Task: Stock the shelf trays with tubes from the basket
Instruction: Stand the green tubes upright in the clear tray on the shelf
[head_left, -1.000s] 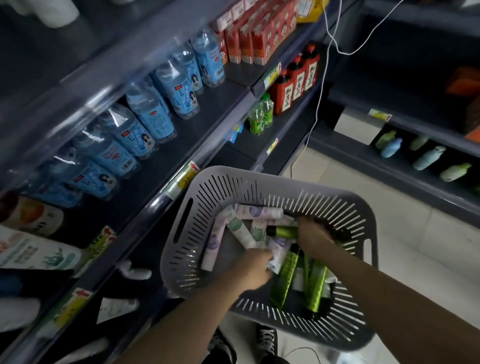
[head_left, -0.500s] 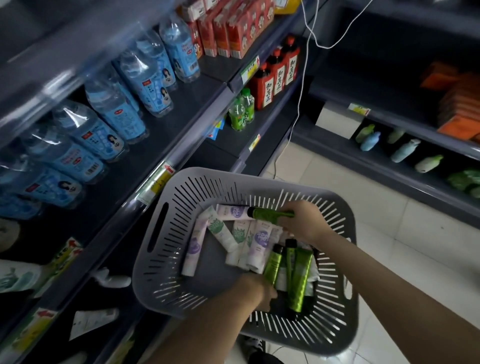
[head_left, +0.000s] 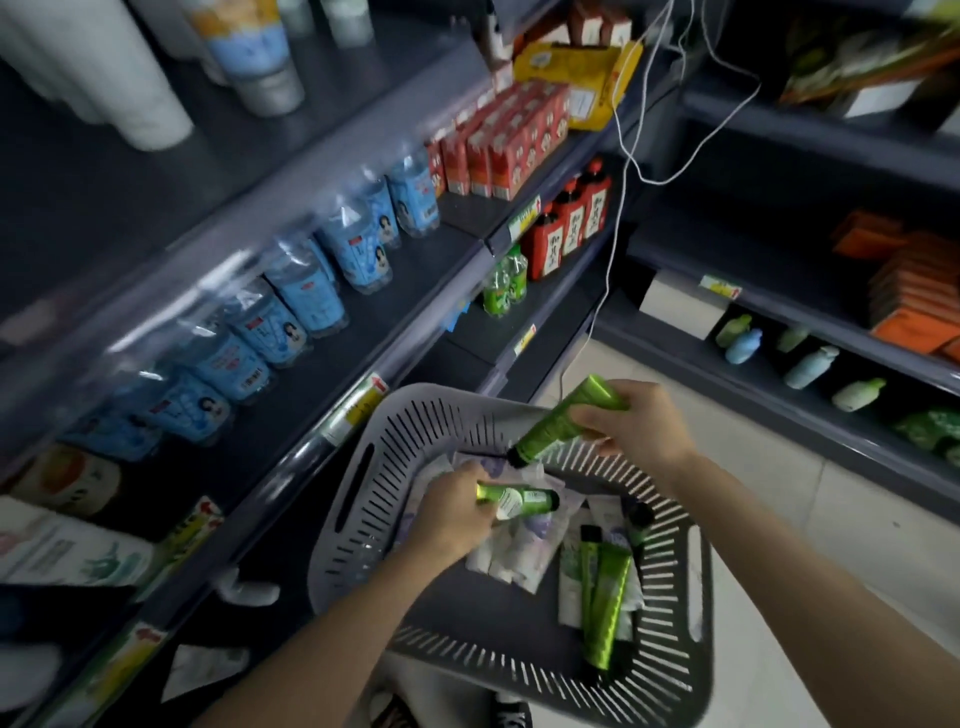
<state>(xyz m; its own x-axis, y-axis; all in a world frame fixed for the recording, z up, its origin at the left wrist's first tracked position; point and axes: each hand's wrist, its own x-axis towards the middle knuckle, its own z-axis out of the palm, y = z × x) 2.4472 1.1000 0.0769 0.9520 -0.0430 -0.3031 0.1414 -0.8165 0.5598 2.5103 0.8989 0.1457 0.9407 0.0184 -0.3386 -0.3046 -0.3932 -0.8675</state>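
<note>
A grey slotted basket (head_left: 353, 525) sits low in front of me, beside the shelves. My right hand (head_left: 631, 423) grips a green tube (head_left: 563, 418) and holds it tilted above the basket's far rim, black cap down. My left hand (head_left: 454, 512) is over the middle of the basket and holds a second green tube (head_left: 519, 500) lying level, cap to the right. More green tubes (head_left: 605, 603) lie at the basket's right side, and several white tubes (head_left: 511, 553) lie in the middle.
Dark shelves run along my left with blue-labelled water bottles (head_left: 311, 306), red cartons (head_left: 498, 140) and dark red-labelled bottles (head_left: 571, 223). White tubes (head_left: 62, 551) lie on a lower left shelf. A white cable (head_left: 615, 208) hangs down. More shelves stand at right over pale floor tiles (head_left: 852, 535).
My right hand has lifted its green tube up and out over the basket's far rim. My left hand has picked a second green tube out of the pile. The view tilted upward.
</note>
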